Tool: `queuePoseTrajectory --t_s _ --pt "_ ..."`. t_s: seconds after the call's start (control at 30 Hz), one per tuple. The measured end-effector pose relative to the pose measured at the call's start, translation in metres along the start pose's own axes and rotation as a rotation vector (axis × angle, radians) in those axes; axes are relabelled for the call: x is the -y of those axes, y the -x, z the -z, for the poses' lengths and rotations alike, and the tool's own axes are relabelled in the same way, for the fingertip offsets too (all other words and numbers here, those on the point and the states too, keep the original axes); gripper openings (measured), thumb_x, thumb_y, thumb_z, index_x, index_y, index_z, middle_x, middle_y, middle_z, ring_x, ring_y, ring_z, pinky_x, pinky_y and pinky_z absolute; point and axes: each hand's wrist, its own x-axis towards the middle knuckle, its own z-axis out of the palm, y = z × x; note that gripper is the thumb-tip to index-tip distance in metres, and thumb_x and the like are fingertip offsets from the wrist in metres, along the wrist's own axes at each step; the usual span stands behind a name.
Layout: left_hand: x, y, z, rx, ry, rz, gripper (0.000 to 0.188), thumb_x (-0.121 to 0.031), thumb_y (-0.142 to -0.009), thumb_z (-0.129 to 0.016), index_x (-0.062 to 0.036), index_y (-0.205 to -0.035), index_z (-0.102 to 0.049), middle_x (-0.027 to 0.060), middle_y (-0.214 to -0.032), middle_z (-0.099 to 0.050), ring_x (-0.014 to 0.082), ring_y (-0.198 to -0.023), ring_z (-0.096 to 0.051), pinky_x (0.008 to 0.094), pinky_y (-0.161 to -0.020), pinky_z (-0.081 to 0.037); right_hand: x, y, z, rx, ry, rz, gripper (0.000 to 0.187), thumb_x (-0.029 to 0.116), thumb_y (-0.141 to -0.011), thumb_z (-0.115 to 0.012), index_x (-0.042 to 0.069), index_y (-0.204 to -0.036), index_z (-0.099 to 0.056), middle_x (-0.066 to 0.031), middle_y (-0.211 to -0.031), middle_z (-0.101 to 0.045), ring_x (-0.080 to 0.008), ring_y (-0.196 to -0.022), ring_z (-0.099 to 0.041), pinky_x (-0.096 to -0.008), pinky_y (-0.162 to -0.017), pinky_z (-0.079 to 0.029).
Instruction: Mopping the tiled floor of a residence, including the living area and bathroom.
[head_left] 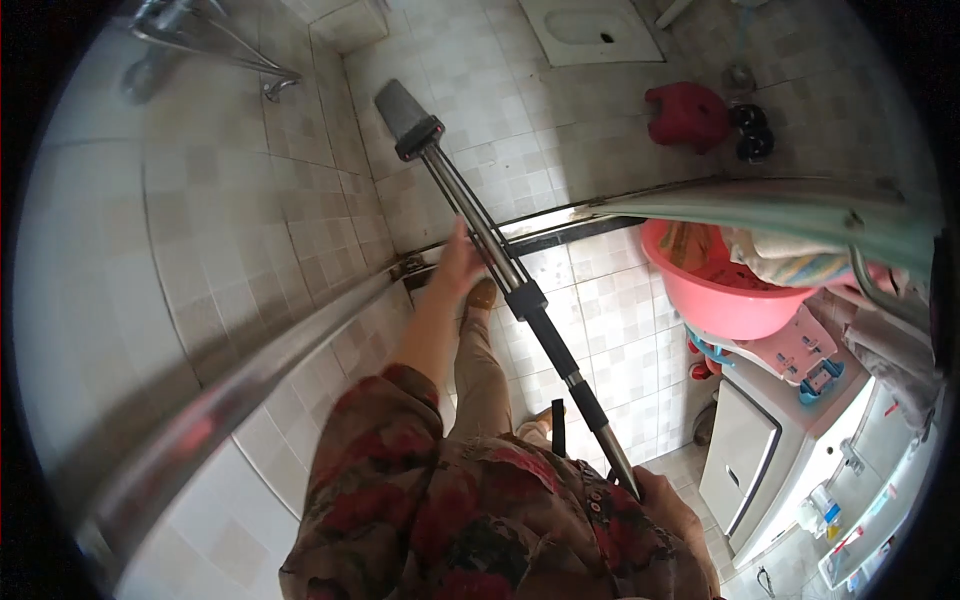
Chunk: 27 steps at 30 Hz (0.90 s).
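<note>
A sponge mop with a metal and black pole slants across the middle, its grey head up on the tiles beyond the threshold. My right hand is closed around the pole's upper end, close to my body at the lower right. Stretched forward, my left hand is beside the lower pole, fingers extended and slightly blurred. Whether it touches the pole is unclear. A black strap sticks up near the grip section.
A dark door threshold crosses the floor, with a greenish door at right. A pink basin of cloths stands above a white cabinet. Farther off are a red stool, dark slippers and a squat toilet.
</note>
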Motion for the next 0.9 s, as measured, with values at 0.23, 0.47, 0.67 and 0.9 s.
queuePoseTrajectory --t_s 0.23,0.47,0.67,0.9 --pt "0.144 0.079 -0.093 -0.131 0.268 0.074 0.034 -0.040 -0.087 -0.050 -0.0060 -0.090 -0.052 0.0119 -0.086 -0.063 0.0213 -0.070 -0.061 0.0341 -0.063 -0.051 -0.151 0.066 -0.014 -0.018 -0.105 0.207 0.034 0.022 -0.074 -0.067 -0.001 -0.095 -0.053 -0.0117 -0.073 -0.060 -0.0164 -0.070 -0.056 -0.0313 -0.062 -0.043" --pt "0.283 0.212 -0.160 -0.079 0.056 0.266 0.044 -0.038 -0.084 -0.055 -0.0045 -0.110 -0.044 0.0144 -0.101 -0.059 0.0310 -0.081 -0.061 0.0442 -0.071 -0.051 -0.306 0.136 -0.050 -0.024 -0.188 0.309 0.034 0.022 -0.071 -0.069 -0.001 -0.093 -0.055 -0.0065 -0.071 -0.058 -0.0102 -0.070 -0.051 -0.0273 -0.062 -0.042" --pt "0.365 0.287 -0.186 -0.072 0.125 0.301 0.033 -0.028 -0.076 -0.069 -0.0055 -0.087 -0.048 0.0070 -0.076 -0.051 0.0227 -0.063 -0.057 0.0334 -0.058 -0.054 -0.361 0.168 -0.069 -0.041 -0.150 0.245 0.021 0.015 -0.073 -0.063 -0.001 -0.087 -0.057 -0.0061 -0.069 -0.058 -0.0111 -0.070 -0.053 -0.0277 -0.062 -0.042" --pt "0.369 0.268 -0.213 -0.401 0.098 0.239 0.040 -0.027 -0.071 -0.074 0.0003 -0.084 -0.048 0.0121 -0.071 -0.052 0.0250 -0.047 -0.052 0.0370 -0.040 -0.047 -0.330 0.172 -0.086 -0.521 0.507 0.002 0.027 0.017 -0.076 -0.058 0.002 -0.096 -0.048 -0.0247 -0.076 -0.059 -0.0420 -0.074 -0.057 -0.0466 -0.063 -0.047"
